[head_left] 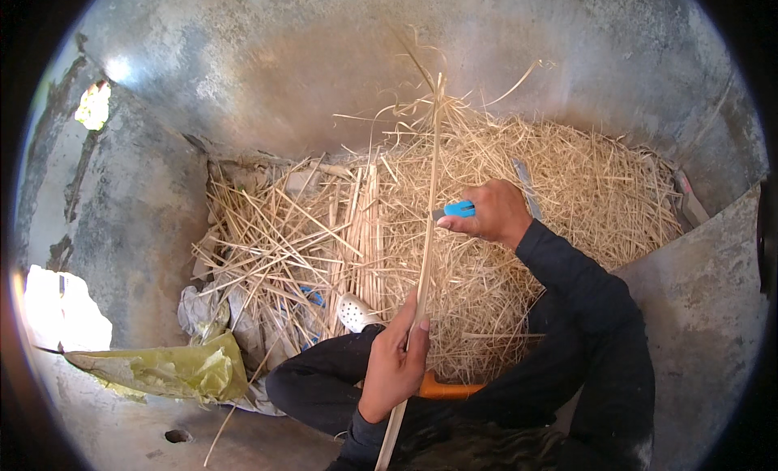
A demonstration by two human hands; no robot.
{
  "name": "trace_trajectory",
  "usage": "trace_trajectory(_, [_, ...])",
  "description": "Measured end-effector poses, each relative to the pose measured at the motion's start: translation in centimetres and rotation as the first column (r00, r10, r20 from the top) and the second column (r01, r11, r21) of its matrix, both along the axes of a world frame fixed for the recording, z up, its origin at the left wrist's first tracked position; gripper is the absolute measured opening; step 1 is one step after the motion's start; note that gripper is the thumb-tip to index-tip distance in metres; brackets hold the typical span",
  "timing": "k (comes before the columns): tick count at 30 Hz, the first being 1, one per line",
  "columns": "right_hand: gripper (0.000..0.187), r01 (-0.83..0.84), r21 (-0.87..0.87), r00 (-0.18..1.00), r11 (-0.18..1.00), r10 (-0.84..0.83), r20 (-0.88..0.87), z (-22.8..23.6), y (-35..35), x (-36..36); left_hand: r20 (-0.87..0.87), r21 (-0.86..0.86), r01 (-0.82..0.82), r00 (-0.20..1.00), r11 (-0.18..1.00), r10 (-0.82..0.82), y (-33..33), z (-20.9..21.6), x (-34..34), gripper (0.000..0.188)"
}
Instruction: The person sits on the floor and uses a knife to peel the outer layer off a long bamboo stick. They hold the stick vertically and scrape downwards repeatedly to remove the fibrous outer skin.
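My left hand (pixel 397 357) is closed around the lower part of a long pale split strip (pixel 430 220), bamboo-like, which stands nearly upright across the view. Thin curled shavings hang about its upper end. My right hand (pixel 494 211) grips a blue utility knife (pixel 459 209). The knife's short grey blade touches or lies against the strip, above my left hand; the exact contact is too small to tell. Beneath both hands spreads a thick heap of straw-coloured shavings (pixel 567 179).
Loose sticks (pixel 267 236) lie crisscrossed at the left. A yellow-green plastic sheet (pixel 178 370) is at the lower left. A white clog with holes (pixel 354 312) shows by my leg, and something orange (pixel 448 387) lies under me. Grey concrete walls (pixel 324 66) surround the heap.
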State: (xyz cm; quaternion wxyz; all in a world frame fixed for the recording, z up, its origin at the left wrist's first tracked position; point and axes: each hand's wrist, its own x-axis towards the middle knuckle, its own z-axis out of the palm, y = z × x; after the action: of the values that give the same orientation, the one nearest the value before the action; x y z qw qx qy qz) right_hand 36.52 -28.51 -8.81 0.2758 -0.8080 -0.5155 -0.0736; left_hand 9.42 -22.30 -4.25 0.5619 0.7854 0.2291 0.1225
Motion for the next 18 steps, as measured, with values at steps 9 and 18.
trace_trajectory(9, [0.081, 0.439, -0.129, 0.875, 0.889, -0.455, -0.162, -1.5, 0.9, 8.4, -0.021, -0.103, 0.09, 0.995, 0.991, -0.093, -3.0, -0.1, -1.8, 0.044])
trace_trajectory(18, [0.083, 0.413, -0.178, 0.812, 0.893, -0.449, -0.372, 0.2, 0.6, 8.9, -0.093, -0.515, -0.059, 0.996, 0.855, 0.013, -0.4, 0.1, -1.7, 0.044])
